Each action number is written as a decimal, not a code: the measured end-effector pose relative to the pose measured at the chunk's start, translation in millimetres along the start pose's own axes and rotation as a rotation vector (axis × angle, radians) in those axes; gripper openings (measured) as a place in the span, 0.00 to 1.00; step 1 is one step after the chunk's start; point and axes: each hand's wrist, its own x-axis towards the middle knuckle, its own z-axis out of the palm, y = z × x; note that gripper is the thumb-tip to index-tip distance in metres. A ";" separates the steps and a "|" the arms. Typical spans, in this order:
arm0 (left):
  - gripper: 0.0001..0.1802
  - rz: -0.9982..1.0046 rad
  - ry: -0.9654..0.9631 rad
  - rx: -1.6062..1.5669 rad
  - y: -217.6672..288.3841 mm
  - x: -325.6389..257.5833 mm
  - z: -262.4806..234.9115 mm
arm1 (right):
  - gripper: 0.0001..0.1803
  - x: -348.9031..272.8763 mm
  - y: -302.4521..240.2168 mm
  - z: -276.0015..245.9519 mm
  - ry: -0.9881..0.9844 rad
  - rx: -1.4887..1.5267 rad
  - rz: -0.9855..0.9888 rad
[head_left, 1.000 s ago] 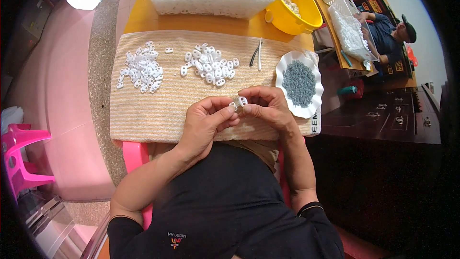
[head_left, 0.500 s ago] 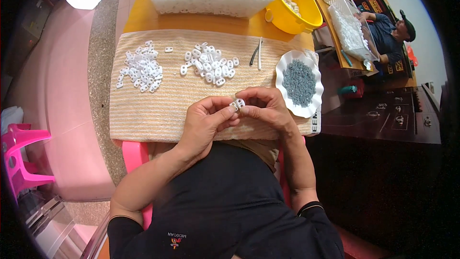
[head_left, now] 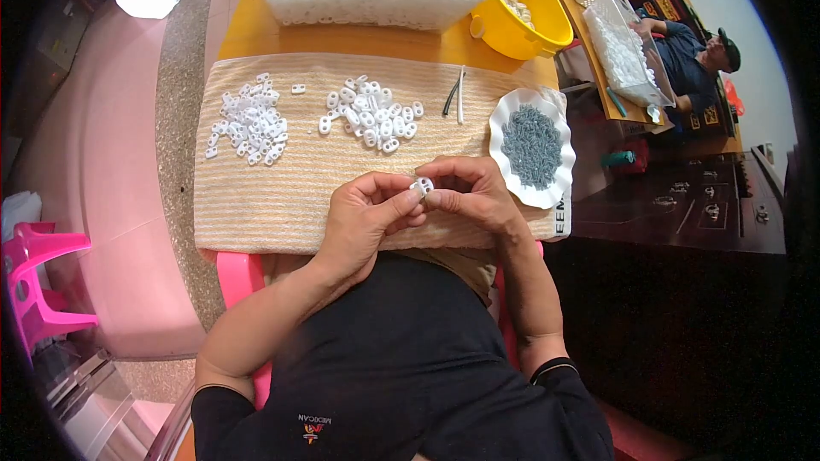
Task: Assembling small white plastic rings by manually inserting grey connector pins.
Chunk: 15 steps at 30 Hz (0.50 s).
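Note:
Between my fingertips, over the near part of the towel (head_left: pixel 256 213), is a small white plastic piece with two holes (head_left: pixel 424 185). My left hand (head_left: pixel 369 212) pinches its left side with thumb and forefinger. My right hand (head_left: pixel 471 194) grips the right side in the same way. Fingers cover much of it, so I cannot tell how its parts fit together. Beyond my hands lie a pile of oval white two-hole pieces (head_left: pixel 373 115) and, further left, a pile of smaller white two-hole pieces (head_left: pixel 253 124). A white scalloped dish (head_left: pixel 499 162) of small grey screws (head_left: pixel 533 149) stands right of my right hand.
A black stick (head_left: pixel 450 100) and a white stick (head_left: pixel 462 96) lie on the towel. Behind it stand a clear tub (head_left: pixel 376 15) of white pieces and a yellow basin (head_left: pixel 551 38). A person (head_left: pixel 688 64) works at another table, far right. A pink stool (head_left: pixel 43 290) stands left.
The two white parts between my fingertips, side by side before, now sit closer together as one compact piece. My hands have barely shifted.

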 end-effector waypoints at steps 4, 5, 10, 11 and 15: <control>0.08 -0.002 -0.002 0.001 0.5 -0.4 0.6 | 0.17 -0.8 -3.5 3.2 0.000 0.056 0.005; 0.08 -0.001 -0.002 0.002 1.0 -0.9 0.6 | 0.17 -0.5 -1.8 3.3 -0.001 0.056 0.004; 0.06 -0.035 0.006 0.001 3.5 -2.6 2.7 | 0.16 -1.4 0.1 3.7 -0.005 0.112 -0.015; 0.06 -0.036 0.005 0.002 3.6 -2.4 2.9 | 0.16 -1.9 -0.2 3.6 -0.003 0.112 -0.016; 0.05 -0.061 -0.011 -0.037 5.2 -2.4 2.2 | 0.16 -1.9 -0.4 4.1 0.007 0.109 -0.001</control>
